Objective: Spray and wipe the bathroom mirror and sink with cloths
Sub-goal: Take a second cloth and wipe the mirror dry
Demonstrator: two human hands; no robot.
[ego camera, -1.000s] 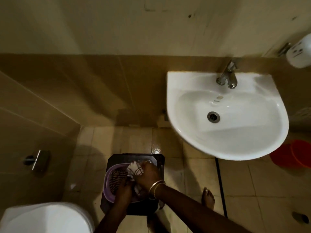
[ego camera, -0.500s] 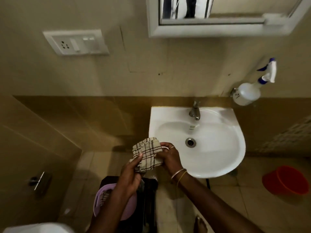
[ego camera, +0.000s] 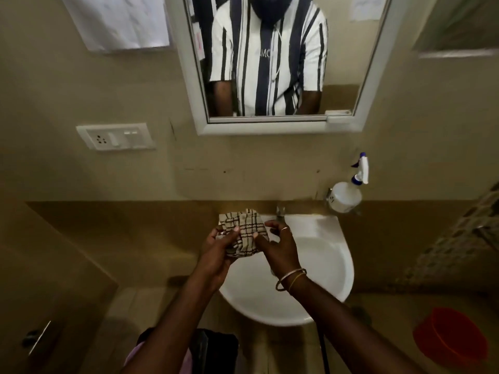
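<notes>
A beige checked cloth (ego camera: pixel 244 230) is bunched between both hands above the left rim of the white sink (ego camera: pixel 324 263). My left hand (ego camera: pixel 218 248) grips its left side with the thumb on top. My right hand (ego camera: pixel 278 245) pinches its right side; a ring and two bangles show on that arm. The white-framed mirror (ego camera: pixel 343 58) hangs on the wall above and reflects a person in a striped shirt. A white spray bottle (ego camera: pixel 348 194) with a blue-tipped nozzle sits on a wall holder right of the tap (ego camera: pixel 280 210).
A switch and socket plate (ego camera: pixel 116 136) is on the wall at left, with a sheet of paper (ego camera: pixel 118 22) above it. A red bucket (ego camera: pixel 453 338) stands on the floor at right. A purple basket (ego camera: pixel 135 354) on a dark stool (ego camera: pixel 216 352) shows below my arms.
Both hands lifted the checked cloth out of the purple basket on the stool and raised it over the sink. My view tilted up, bringing the mirror and spray bottle into sight.
</notes>
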